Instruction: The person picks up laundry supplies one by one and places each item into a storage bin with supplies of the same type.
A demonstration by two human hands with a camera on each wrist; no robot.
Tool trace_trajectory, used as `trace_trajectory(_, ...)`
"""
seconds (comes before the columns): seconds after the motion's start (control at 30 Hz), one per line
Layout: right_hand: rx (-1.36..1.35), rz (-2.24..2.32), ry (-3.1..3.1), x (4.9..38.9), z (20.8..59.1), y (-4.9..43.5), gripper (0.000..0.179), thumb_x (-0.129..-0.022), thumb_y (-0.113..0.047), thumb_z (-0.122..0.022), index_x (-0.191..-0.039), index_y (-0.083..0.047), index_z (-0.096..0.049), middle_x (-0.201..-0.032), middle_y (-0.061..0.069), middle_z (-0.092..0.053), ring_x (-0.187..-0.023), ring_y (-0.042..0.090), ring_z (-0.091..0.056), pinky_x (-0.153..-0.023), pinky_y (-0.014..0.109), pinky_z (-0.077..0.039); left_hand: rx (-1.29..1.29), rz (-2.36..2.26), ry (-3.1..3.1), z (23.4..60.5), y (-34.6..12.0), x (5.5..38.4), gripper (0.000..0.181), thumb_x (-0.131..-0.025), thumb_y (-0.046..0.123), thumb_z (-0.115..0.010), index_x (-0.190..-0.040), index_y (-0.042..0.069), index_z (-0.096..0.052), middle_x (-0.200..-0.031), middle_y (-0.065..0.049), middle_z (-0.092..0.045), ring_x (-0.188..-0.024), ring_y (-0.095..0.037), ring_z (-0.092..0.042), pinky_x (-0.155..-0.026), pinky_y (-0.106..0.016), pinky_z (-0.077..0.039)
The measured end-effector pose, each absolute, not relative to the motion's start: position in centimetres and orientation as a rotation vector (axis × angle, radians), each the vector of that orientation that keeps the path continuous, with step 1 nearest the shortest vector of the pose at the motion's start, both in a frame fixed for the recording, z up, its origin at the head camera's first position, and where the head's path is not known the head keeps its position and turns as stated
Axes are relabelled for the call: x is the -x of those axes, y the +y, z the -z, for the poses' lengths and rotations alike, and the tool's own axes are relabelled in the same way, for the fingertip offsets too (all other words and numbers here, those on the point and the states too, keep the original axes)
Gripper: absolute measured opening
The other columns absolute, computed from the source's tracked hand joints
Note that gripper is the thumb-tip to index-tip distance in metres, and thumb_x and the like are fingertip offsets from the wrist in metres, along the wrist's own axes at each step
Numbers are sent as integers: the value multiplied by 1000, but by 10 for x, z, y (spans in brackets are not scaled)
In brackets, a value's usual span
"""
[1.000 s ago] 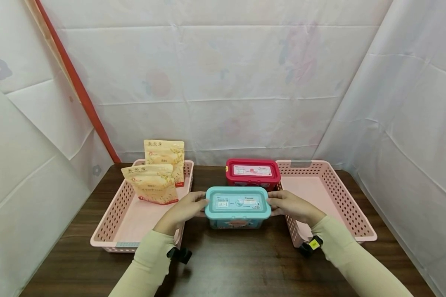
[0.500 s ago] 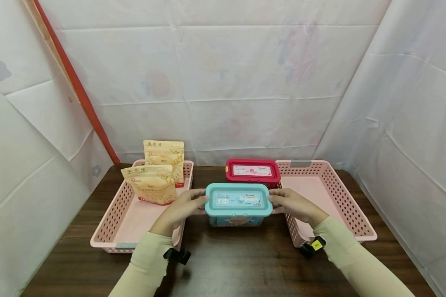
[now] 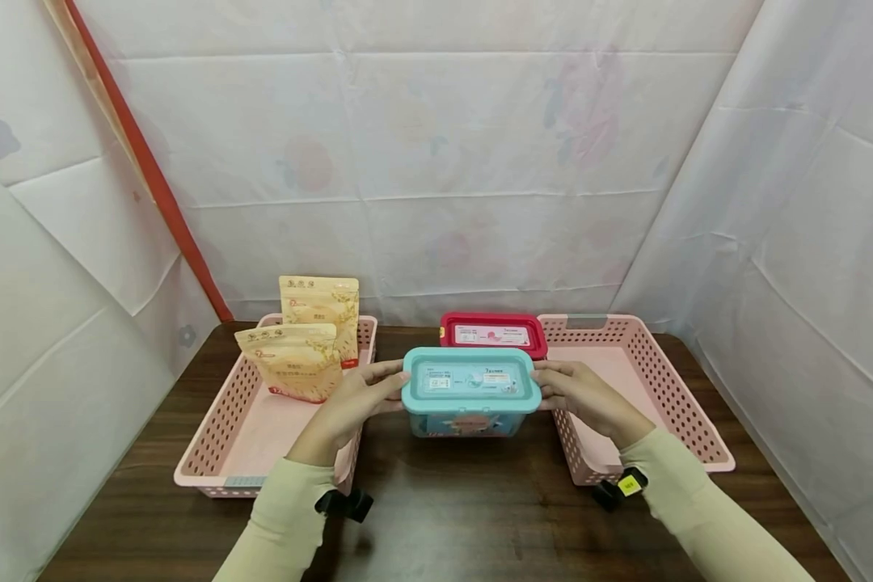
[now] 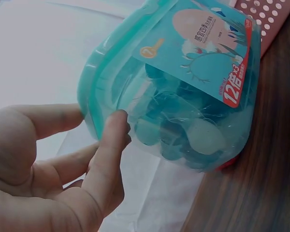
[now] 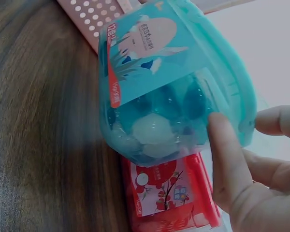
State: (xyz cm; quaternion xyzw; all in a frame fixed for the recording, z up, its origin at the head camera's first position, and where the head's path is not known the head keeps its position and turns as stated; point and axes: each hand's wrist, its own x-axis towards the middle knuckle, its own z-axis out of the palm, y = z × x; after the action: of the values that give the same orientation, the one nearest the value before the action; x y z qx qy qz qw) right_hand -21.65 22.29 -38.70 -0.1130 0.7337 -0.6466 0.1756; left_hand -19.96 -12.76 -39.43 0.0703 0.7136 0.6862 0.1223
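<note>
A teal lidded plastic box of laundry pods (image 3: 471, 380) is held up over the middle of the table. My left hand (image 3: 352, 404) grips its left end and my right hand (image 3: 589, 396) its right end, thumbs and fingers at the lid rim. Through the clear wall in the left wrist view, blue-green and white pods (image 4: 183, 130) show inside. Behind it stands a red box (image 3: 495, 333) with a pink label, its front partly hidden by the teal one. That red box also shows below the teal box in the right wrist view.
On the left, a pink perforated basket (image 3: 262, 453) holds two upright yellow pouches (image 3: 298, 364). A second pink basket (image 3: 687, 404) stands on the right, close to the red box. Pale cloth walls (image 3: 436, 162) enclose the dark wooden table (image 3: 473, 517).
Both hands have raised the teal box and moved it slightly toward the back, so it covers more of the red box's front. The baskets and pouches stay put.
</note>
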Motion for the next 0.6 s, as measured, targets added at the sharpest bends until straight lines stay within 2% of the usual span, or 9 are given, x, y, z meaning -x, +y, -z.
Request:
trace_trajectory(0.27,310,1909,2094,213,376,221,46,-103,-17,-56,-131,20,-49,-96,7,-70,-84,12,-66,-75,26,-58,-148,-2124,2062,385,-125,197,48,-98,21,-67,-138,-4,-56,-117,-18,-67,-92,-18,-69,-83,-33,-58)
trace_trajectory(0.6,344,1917,2143,206,356,222,54,-104,-23,-57,-142,13,-45,-103,8,-68,-86,14,-65,-76,27,-58,-154,-2203,2059,369,-124,191,47,-98,24,-68,-138,3,-59,-121,-16,-65,-94,-19,-68,-86,-35,-58)
